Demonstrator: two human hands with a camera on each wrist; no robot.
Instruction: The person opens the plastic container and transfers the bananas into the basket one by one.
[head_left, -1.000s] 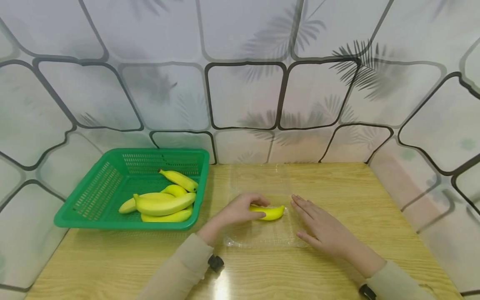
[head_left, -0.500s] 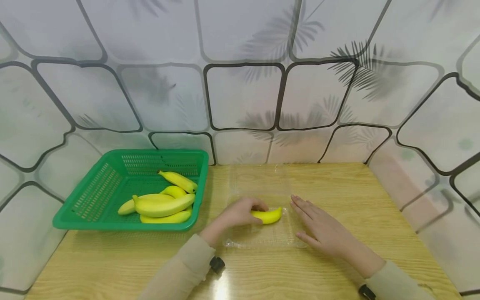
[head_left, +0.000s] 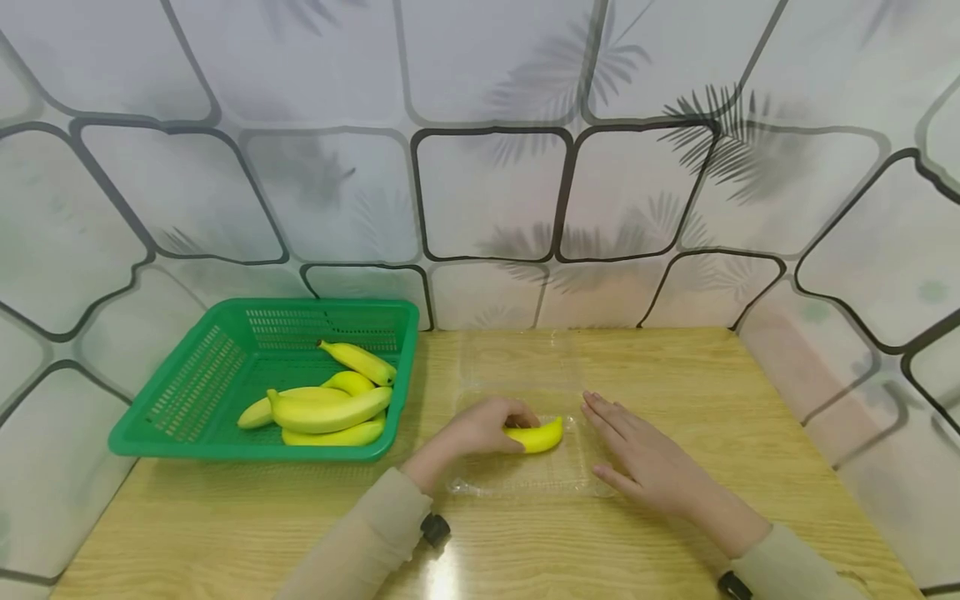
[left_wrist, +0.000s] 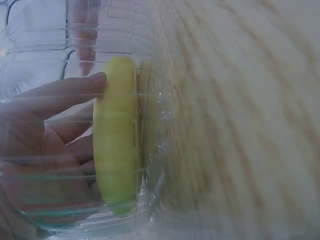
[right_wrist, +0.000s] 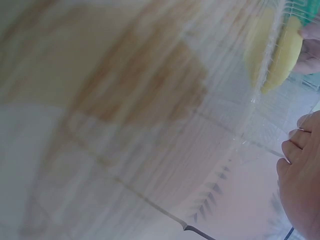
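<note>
My left hand point(head_left: 491, 425) holds a small yellow banana point(head_left: 542, 437) low inside a clear plastic box point(head_left: 525, 482). Through the box's see-through wall in the left wrist view, thumb and fingers meet the banana point(left_wrist: 117, 137), which lies along the near side. Its left end is covered by the hand in the head view. My right hand point(head_left: 648, 458) lies flat with straight fingers at the box's right side; whether it touches the wall is hard to tell. The box's clear lid point(head_left: 517, 358) lies folded back towards the wall.
To the left stands a green plastic basket point(head_left: 180, 450) with several bananas point(head_left: 330, 411) in its right part. Both rest on a wood-grain table point(head_left: 675, 358), bounded at the back and sides by a patterned wall covering point(head_left: 487, 192).
My left hand has brought the banana slightly towards me and a little left inside the box. The right hand keeps its place.
</note>
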